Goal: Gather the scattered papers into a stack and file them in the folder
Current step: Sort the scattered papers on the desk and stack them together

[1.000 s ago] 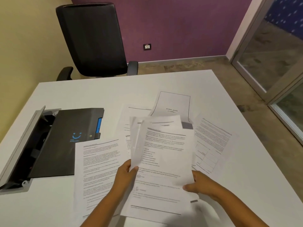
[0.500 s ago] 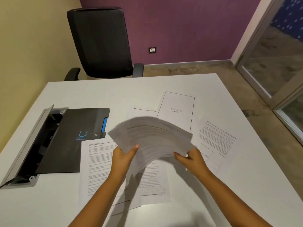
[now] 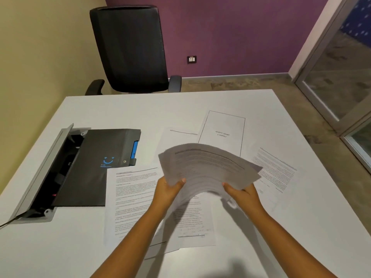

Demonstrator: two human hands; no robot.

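Nearest to me, both forearms come up from the bottom edge over the white table (image 3: 281, 227). The left hand (image 3: 167, 190) holds the left side of a bundle of papers (image 3: 208, 167), with the thumb pressed on top of the sheets and the other fingers hidden under them. The right hand (image 3: 243, 195) holds the right side of the same bundle in the same way, thumb on top, fingers curled under the paper. The bundle is lifted above the table and bends upward like an arch between the two hands; its print is blurred and I cannot read it.

Under the hands, two printed sheets (image 3: 132, 197) lie flat on the table, one partly over the other, and the left one touches the near right corner of the folder. I cannot tell if more sheets lie below them.

The dark folder (image 3: 94, 167) lies closed on the left part of the table, with a blue smile mark on its cover and a blue piece at its right edge. Its left side lies over the open cable box (image 3: 46, 169) set in the table, whose grey lid stands up.

To the right, one more printed sheet (image 3: 277, 169) lies alone, partly behind the bundle. Further away lies a title page (image 3: 222, 133) with a thin frame, and a nearly blank sheet (image 3: 178, 141) just left of it.

Behind the table stands a black office chair (image 3: 130, 49), before a purple wall with a socket (image 3: 191, 59)
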